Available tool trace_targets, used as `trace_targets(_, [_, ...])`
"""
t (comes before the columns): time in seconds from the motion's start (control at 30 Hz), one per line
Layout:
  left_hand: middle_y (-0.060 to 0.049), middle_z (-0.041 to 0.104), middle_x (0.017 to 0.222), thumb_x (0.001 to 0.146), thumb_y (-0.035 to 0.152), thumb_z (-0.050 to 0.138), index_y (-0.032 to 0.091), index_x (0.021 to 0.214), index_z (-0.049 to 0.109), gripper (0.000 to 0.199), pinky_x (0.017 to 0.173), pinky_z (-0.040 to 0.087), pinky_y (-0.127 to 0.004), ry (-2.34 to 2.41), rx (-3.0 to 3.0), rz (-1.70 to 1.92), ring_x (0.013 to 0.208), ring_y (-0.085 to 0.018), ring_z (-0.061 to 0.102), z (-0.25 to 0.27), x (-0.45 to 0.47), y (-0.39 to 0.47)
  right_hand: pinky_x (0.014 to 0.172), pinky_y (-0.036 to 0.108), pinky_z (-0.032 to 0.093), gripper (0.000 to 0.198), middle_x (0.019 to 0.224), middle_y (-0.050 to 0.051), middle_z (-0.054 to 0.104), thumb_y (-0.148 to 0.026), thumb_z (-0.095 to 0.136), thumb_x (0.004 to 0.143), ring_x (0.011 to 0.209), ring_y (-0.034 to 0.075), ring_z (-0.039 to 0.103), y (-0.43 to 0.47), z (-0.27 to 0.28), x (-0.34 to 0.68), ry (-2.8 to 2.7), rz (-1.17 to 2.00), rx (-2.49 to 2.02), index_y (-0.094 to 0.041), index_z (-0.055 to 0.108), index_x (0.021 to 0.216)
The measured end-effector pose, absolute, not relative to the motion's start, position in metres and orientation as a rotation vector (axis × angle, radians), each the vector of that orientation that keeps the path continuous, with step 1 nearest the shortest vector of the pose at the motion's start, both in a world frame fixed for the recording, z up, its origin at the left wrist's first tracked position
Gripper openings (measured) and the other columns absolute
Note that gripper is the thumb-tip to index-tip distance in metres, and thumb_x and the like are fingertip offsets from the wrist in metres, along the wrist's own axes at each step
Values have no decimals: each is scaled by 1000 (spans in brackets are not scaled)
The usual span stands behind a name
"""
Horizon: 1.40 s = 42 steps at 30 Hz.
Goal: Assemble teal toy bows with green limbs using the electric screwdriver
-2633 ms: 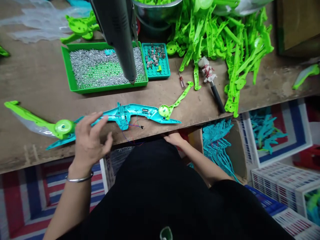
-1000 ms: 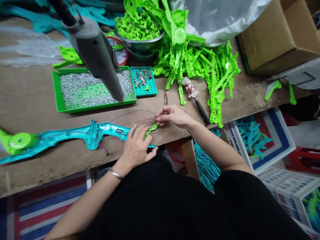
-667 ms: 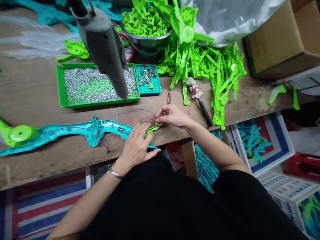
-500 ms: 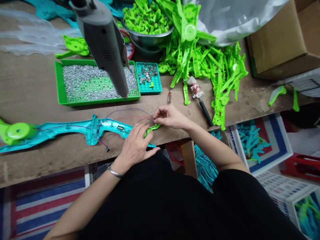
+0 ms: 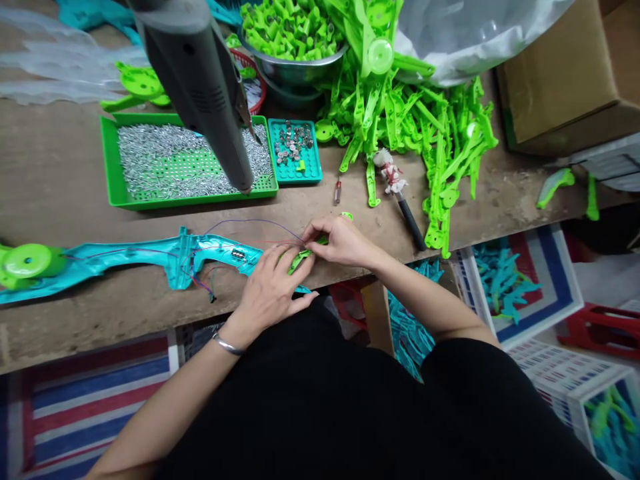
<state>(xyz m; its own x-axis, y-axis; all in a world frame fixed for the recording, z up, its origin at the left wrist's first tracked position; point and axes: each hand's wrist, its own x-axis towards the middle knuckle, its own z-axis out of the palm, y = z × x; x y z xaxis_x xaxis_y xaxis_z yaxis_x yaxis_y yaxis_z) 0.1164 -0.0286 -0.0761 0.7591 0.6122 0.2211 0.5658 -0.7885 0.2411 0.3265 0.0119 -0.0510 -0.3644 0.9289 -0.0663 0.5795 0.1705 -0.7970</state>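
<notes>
A long turquoise plastic shell (image 5: 135, 259), shaped like a toy bow half, lies along the table's front edge, with thin wires running in it. My left hand (image 5: 270, 283) covers its right end, fingers curled over a bright green plastic piece (image 5: 299, 261) and holding it down there. Right beside it, my right hand (image 5: 340, 241) has thumb and forefinger pinched on thin wires (image 5: 250, 221), dark blue and red, that arch over from the shell. The fingertips hide the wire ends. A round green housing (image 5: 33, 261) sits on the shell's left end.
Above the shell hangs a grey electric screwdriver (image 5: 215, 100), over a green tray (image 5: 190, 200) of screws. A turquoise tray (image 5: 313, 175) holds small metal parts. Further right lie a small screwdriver (image 5: 338, 192), a wrapped-head tool (image 5: 410, 220), and a heap of green parts (image 5: 400, 120).
My right hand has shifted slightly down and left with the wires, closer to my left hand. A green piece now shows above its knuckles. My left hand keeps its place.
</notes>
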Motion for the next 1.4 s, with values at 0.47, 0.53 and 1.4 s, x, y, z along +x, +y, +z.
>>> trace_targets(0.47, [-20,55,129,86,48,63,11,142,50,68,112,38,-52,1023,2771,255,124,-36,49,-63,125,-31,74,26,51,14,81,4,76,-12,61,77,77,15,71,13,-52,329,-2016,1076,-1446,-14,71,86])
trace_targets(0.53, [-19,56,126,86,48,63,10,142,50,68,110,40,-52,1039,2768,229,121,-36,50,-60,127,-30,74,27,52,17,82,4,76,-10,59,75,79,16,72,13,-52,331,-2031,1088,-1421,-13,71,87])
trace_targets(1.4, [-14,75,101,88,7,56,8,113,66,27,84,63,-36,114,2963,850,96,-24,73,-15,71,-65,68,25,45,16,78,1,72,-25,66,82,66,11,62,10,-47,316,-2083,1097,-1253,-16,60,93])
